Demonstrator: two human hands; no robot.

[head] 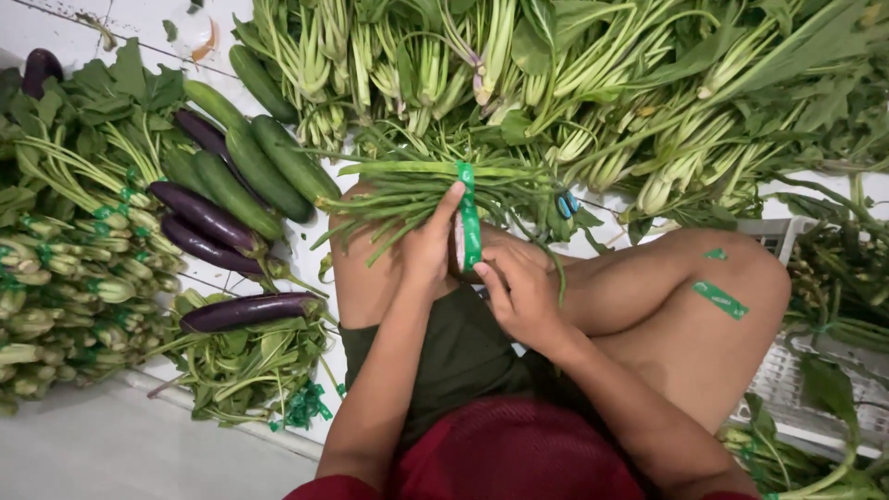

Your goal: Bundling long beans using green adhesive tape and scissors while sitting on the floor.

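1. At the centre of the view, a seated person's two bare hands meet over a bundle of thin green long beans (pixel 417 190) that lies across the person's left knee.
2. The left hand (pixel 428 248) rests on the bundle, its fingers curled together around the stalks and its thumb stretched up against a strip of bright green tape (pixel 469 222).
3. The tape runs from the top of the bundle down between the two hands.
4. The right hand (pixel 519 294) is just beside the left one; its thumb and forefinger are pinched on the lower end of the tape, and the other fingers are folded in.
5. Two short pieces of the same green tape (pixel 719 299) stick to the bare right knee, well apart from the hands.
6. Far from the person, a wide heap of leafy greens with pale stems (pixel 593 83) covers the white tiled floor (pixel 56 23).
7. To the left lie dark green cucumbers (pixel 269 167) and glossy purple aubergines (pixel 208 222), touching one another.
8. Further left, tied bunches of leafy stalks (pixel 65 268) are stacked.
9. On the right, a white plastic crate (pixel 787 370) stands near the knee, partly hidden by leaves.
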